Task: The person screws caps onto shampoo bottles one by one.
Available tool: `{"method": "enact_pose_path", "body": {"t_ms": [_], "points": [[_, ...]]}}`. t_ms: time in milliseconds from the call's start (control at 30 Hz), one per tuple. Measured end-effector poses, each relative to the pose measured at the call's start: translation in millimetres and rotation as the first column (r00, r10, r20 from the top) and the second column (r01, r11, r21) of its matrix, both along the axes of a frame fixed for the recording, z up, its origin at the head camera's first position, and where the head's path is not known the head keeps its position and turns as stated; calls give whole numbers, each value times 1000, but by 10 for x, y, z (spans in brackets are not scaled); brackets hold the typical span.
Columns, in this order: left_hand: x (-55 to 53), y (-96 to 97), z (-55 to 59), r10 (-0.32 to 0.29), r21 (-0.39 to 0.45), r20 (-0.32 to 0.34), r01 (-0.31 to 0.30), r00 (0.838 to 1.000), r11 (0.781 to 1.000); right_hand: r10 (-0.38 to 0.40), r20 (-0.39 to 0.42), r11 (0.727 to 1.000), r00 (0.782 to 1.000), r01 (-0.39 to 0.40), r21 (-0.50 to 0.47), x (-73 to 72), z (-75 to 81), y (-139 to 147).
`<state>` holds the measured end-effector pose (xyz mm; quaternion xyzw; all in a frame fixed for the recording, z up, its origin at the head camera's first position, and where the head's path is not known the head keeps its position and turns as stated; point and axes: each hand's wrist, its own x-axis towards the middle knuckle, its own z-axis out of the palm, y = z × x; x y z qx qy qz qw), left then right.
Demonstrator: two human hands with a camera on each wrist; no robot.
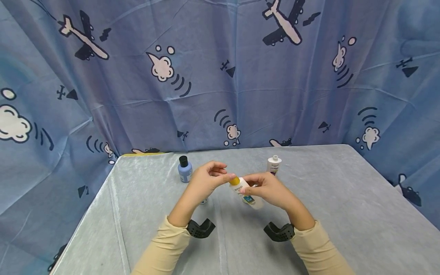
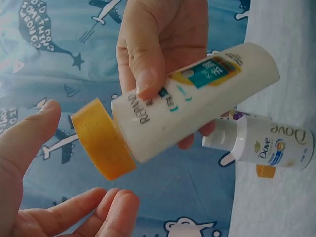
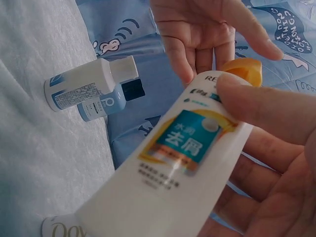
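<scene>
My right hand (image 1: pixel 271 189) grips a white shampoo bottle (image 3: pixel 182 143) by its body, thumb on the labelled front. The bottle tilts, its yellow cap (image 2: pixel 103 138) pointing up toward the left hand. In the left wrist view, my left hand (image 2: pixel 64 197) has its thumb on one side of the cap and its loosely bent fingers on the other, with gaps showing between them and the cap. From the head view, the left thumb overlaps the cap. Part of the bottle's lower body is behind the right hand's fingers.
A blue bottle with a black cap (image 1: pixel 185 169) stands at the back left, a white bottle (image 1: pixel 274 164) at the back right. A white Dove bottle (image 2: pixel 276 143) has a small orange piece (image 2: pixel 265 171) beside it. Another white bottle (image 3: pixel 81 84) stands near the blue one.
</scene>
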<state>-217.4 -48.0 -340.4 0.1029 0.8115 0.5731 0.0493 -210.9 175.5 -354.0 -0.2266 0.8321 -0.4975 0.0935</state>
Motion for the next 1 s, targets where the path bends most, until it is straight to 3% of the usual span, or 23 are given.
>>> {"method": "enact_pose_path", "body": {"t_ms": [433, 700, 1000], "points": [[0, 22, -39, -13, 18, -19, 13, 1000, 1000, -8, -20, 1000, 1000, 8, 2, -9, -20, -1], [8, -6, -15, -121, 91, -3, 121, 993, 988, -19, 4, 1000, 1000, 19, -10, -1, -3, 16], [-8, -13, -28, -229, 107, -41, 232, 972, 967, 8, 14, 1000, 1000, -8, -11, 5, 10, 26]]}}
